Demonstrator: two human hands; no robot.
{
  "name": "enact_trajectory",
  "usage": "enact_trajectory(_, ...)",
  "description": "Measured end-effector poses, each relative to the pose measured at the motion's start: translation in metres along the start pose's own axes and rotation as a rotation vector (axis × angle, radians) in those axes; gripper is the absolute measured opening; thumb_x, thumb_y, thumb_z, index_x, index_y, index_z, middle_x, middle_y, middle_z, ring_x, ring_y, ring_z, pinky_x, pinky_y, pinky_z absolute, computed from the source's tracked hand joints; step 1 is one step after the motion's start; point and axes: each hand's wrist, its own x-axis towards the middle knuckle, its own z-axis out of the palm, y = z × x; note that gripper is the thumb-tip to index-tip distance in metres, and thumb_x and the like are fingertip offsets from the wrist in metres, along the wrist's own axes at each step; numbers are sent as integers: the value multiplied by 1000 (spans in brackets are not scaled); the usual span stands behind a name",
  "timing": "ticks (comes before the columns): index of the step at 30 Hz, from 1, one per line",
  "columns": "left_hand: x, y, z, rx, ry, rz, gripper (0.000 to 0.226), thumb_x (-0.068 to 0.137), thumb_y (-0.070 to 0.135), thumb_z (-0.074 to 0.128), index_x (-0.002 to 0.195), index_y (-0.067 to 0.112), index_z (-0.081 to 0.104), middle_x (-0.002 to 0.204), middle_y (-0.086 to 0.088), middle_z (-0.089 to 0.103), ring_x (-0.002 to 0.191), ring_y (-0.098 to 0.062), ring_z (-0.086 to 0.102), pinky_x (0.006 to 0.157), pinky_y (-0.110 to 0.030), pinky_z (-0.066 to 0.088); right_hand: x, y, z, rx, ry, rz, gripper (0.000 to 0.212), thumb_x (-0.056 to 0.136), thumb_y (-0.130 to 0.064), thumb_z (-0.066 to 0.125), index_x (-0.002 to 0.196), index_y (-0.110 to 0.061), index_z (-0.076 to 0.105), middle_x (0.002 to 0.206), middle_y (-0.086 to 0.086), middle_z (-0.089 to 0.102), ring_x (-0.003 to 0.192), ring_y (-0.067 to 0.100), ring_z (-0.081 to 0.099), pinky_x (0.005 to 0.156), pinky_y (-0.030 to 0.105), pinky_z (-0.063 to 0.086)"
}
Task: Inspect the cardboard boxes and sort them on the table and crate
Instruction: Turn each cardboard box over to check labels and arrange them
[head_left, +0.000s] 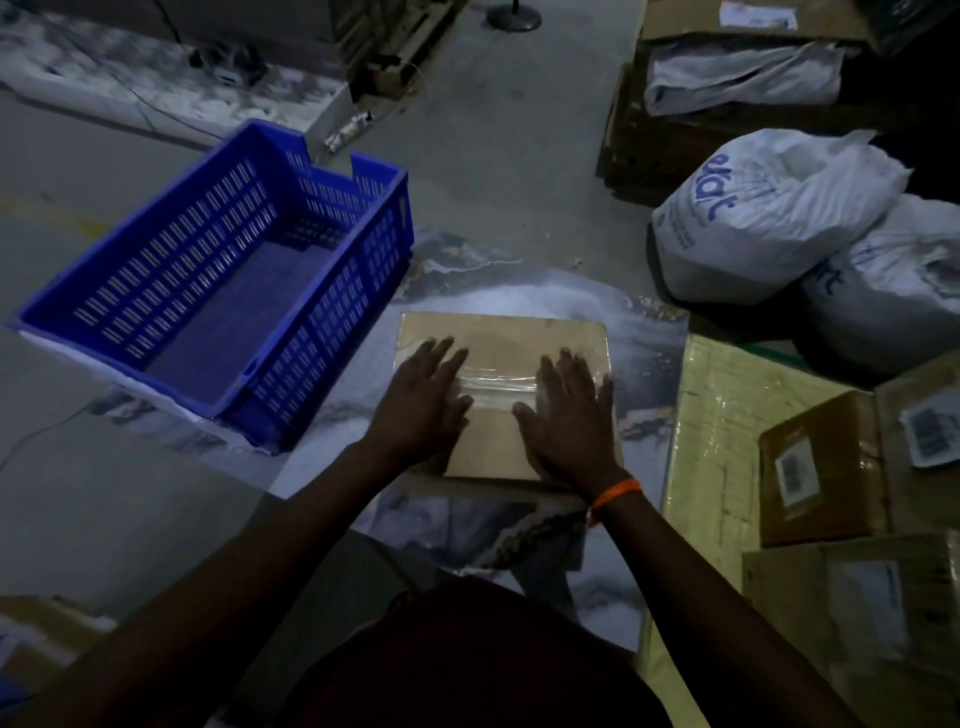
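Cardboard box (501, 343): plain brown card, matt, smooth faces. Tape strip (493, 388) across its top: clear plastic, glossy, slightly wrinkled.
Crate (332, 338): blue moulded plastic, slotted walls, dull sheen.
Table (519, 280): marble-patterned covering, smooth, with a soft gloss.
Large pale box (717, 415): yellowish card under clear film, shiny and creased.
Small box (831, 467): brown card, matt, with glossy tape and a white paper label.
Sacks (769, 218): white plastic, crumpled, blue print.
Floor (519, 130): grey, matt, looks like concrete

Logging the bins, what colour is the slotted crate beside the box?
The crate is blue, seen best in the head view.
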Motion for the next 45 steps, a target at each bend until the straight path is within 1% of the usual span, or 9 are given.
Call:
enact_trajectory(4,23,5,30,211,-256,-37,70,105,55,27,162,18,11,170,-9,1,157,-28,1,125,-52,10,21,-14,10,-47,-183,-20,78,104,-65,27,167,-21,9,174,8,-2,161,25,-3,127,54,-4)
enact_trajectory(8,12,-3,49,233,-165,-35,69,105,55,18,163,19,11,170,-6,3,157,-26,4,125,-49,6,18,-12,14,-65,-185,-23,80,101,-68,17,167,-22,9,174,6,-1,161,25,-2,127,53,-3)
enact_trajectory(17,17,6,37,204,-308,-95,73,105,56,22,162,14,4,170,-7,-6,157,-26,-5,126,-53,4,19,-12,3,-35,-283,-32,85,95,-66,7,166,-20,7,174,6,-3,161,25,-5,126,52,-4)
enact_trajectory(21,-25,15,38,162,-207,-45,76,104,56,16,160,4,17,168,-14,11,156,-27,13,124,-57,16,-19,-12,-3,2,-215,-112,77,102,-58,24,163,-12,28,171,14,20,159,31,18,124,56,14)
enact_trajectory(26,-74,5,37,203,-93,70,68,108,51,17,155,6,35,164,-15,27,152,-29,27,122,-51,23,-68,-4,-4,1,-251,-117,74,104,-58,20,165,-17,20,173,5,6,159,21,-2,126,46,-7)
enact_trajectory(32,-72,7,38,208,-76,35,64,108,49,21,155,9,38,163,-12,30,151,-27,30,123,-46,21,-70,-4,-1,-20,-258,-100,70,105,-56,20,165,-20,18,172,2,7,158,17,-3,126,42,-12)
enact_trajectory(39,-71,8,38,153,-100,-30,68,106,56,20,156,12,37,165,-13,26,153,-30,24,122,-53,23,-61,-5,-11,88,-244,-94,73,101,-56,21,161,-15,34,171,8,24,159,23,13,127,46,0)
enact_trajectory(42,-70,8,33,144,-50,-102,74,102,61,28,158,13,32,168,-15,15,156,-33,10,123,-57,13,-65,-1,-18,190,-97,13,64,100,-46,43,152,-10,48,163,15,38,153,32,31,124,56,26)
enact_trajectory(45,-68,1,32,86,-40,-221,82,98,66,33,160,13,23,169,-17,2,156,-36,1,120,-61,12,-73,16,-21,271,79,210,65,95,-35,62,152,-8,46,158,18,44,147,34,39,119,53,34)
